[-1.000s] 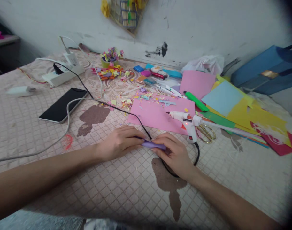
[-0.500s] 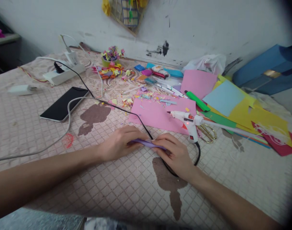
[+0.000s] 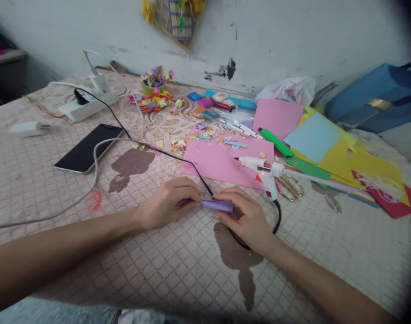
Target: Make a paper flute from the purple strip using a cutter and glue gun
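Note:
A small piece of purple paper (image 3: 217, 206), folded or rolled into a narrow strip, is held just above the patterned tablecloth. My left hand (image 3: 171, 200) is closed, pinching the strip's left end between thumb and fingers. Around the right end, my right hand (image 3: 247, 218) has its thumb and fingers apart, and the paper shows in the gap between them. Whether a fingertip of that hand touches the strip I cannot tell. Just beyond my right hand stands a white glue gun (image 3: 268, 173) with a red light on and a clear glue stick in its back.
A black cord (image 3: 165, 152) runs from the power strip (image 3: 91, 107) past my hands. Pink paper (image 3: 225, 162) with scraps lies ahead. Gold-handled scissors (image 3: 291, 186), a green marker (image 3: 276, 141) and coloured sheets (image 3: 315, 137) are at right. A dark-screened phone (image 3: 89, 147) lies left.
My right thumb and fingers have spread apart, baring the right end of the purple paper. My left hand keeps its pinch in about the same place.

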Demonstrator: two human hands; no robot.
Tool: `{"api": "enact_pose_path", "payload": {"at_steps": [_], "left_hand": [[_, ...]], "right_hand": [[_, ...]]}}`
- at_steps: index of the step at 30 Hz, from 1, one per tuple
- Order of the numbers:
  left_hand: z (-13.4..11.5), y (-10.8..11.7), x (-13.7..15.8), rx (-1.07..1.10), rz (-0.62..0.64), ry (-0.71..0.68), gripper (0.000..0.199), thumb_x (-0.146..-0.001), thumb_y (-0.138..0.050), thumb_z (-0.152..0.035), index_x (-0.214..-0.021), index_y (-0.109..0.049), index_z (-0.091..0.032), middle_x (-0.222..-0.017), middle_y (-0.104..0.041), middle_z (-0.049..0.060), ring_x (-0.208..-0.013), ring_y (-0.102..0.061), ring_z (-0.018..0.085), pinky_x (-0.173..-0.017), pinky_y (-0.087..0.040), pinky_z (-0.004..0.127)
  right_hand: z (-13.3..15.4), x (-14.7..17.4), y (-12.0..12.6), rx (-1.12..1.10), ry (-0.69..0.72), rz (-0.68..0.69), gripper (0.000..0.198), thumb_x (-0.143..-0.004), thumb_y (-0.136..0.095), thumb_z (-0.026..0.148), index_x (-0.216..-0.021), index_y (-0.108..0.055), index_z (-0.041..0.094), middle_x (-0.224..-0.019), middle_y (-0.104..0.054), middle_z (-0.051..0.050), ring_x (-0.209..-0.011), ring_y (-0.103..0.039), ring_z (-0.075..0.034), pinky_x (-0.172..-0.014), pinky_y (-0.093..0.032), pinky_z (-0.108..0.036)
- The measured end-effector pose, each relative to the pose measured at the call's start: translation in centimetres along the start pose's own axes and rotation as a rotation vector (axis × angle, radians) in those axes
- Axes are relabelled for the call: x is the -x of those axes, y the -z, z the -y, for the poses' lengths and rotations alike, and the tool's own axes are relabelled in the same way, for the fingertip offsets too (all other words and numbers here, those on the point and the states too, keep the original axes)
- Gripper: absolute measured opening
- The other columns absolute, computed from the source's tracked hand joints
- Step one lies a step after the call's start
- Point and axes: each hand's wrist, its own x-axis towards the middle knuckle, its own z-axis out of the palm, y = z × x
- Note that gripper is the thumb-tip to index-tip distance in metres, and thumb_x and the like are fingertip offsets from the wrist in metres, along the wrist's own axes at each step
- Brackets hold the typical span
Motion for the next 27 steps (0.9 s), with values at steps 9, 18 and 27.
{"api": "enact_pose_path", "payload": {"at_steps": [9, 18, 27], "left_hand": [[-0.08, 0.07, 0.01, -0.077, 0.002, -0.055, 0.010, -0.085, -0.056, -0.013, -0.089, -0.065, -0.014, -0.086, -0.065, 0.007, -0.081, -0.060, 0.014, -0.071, -0.051, 0.027], [-0.40, -0.45, 0.47, -0.223, 0.050, -0.108, 0.020, -0.087, -0.056, -0.019, -0.106, -0.062, -0.017, -0.100, -0.068, 0.006, -0.090, -0.062, 0.017, -0.080, -0.050, 0.032], [-0.42, 0.14, 0.57, -0.354, -0.027, -0.230, 0.022, -0.085, -0.058, -0.015, -0.107, -0.061, -0.017, -0.100, -0.070, 0.006, -0.086, -0.064, 0.017, -0.073, -0.049, 0.031]], "right_hand": [[-0.07, 0.16, -0.12, 0.007, -0.011, 0.004, 0.014, -0.083, -0.061, 0.017, -0.096, -0.062, 0.022, -0.092, -0.061, -0.004, -0.083, -0.060, -0.017, -0.070, -0.050, -0.030], [0.34, 0.20, -0.13, 0.027, 0.105, 0.030, 0.015, -0.086, -0.054, 0.016, -0.097, -0.063, 0.023, -0.093, -0.061, -0.004, -0.086, -0.059, -0.016, -0.074, -0.052, -0.032], [0.29, 0.26, 0.49, -0.022, -0.053, -0.013, 0.034, -0.075, -0.069, 0.020, -0.106, -0.055, 0.020, -0.097, -0.061, -0.004, -0.080, -0.060, -0.016, -0.071, -0.051, -0.030]]}}
